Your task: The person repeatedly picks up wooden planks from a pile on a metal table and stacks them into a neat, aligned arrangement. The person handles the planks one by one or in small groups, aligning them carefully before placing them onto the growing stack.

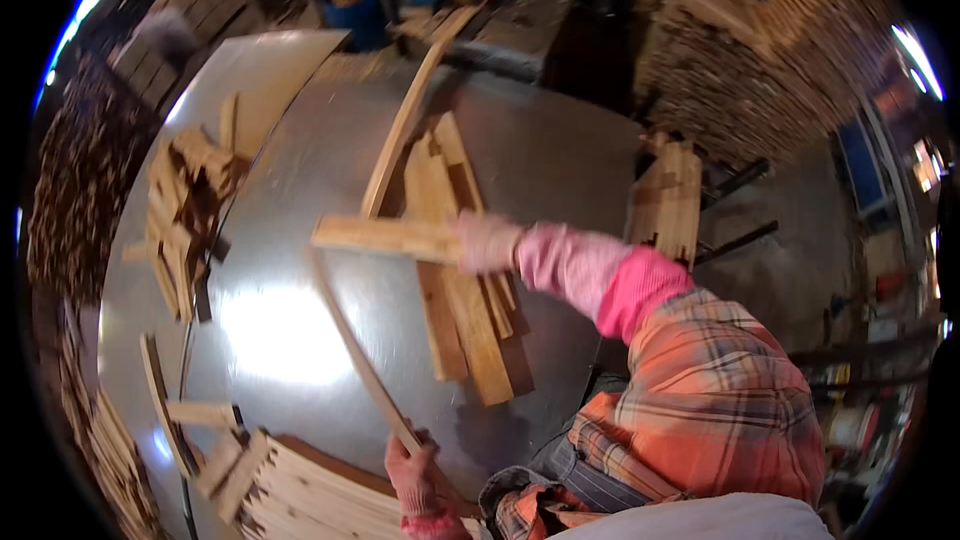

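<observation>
My left hand (413,472) is closed round the lower end of a long thin wooden strip (357,355), which slants up and away to the left over the metal tabletop (560,160). Stretched out over the table, my right hand (488,242) grips one end of a short wooden board (385,237) that points left. Several loose boards (468,325) lie in a fanned pile beneath that hand. Another long wooden strip (410,110) runs from just behind the held board towards the far edge.
Offcuts (175,210) are heaped at the table's left. Boards with notched ends (310,490) lie at the near left. Beside the right edge stands a stack of boards (672,195). Large wood stacks (740,80) rise at the far right, and a machine bed (520,30) adjoins the far edge.
</observation>
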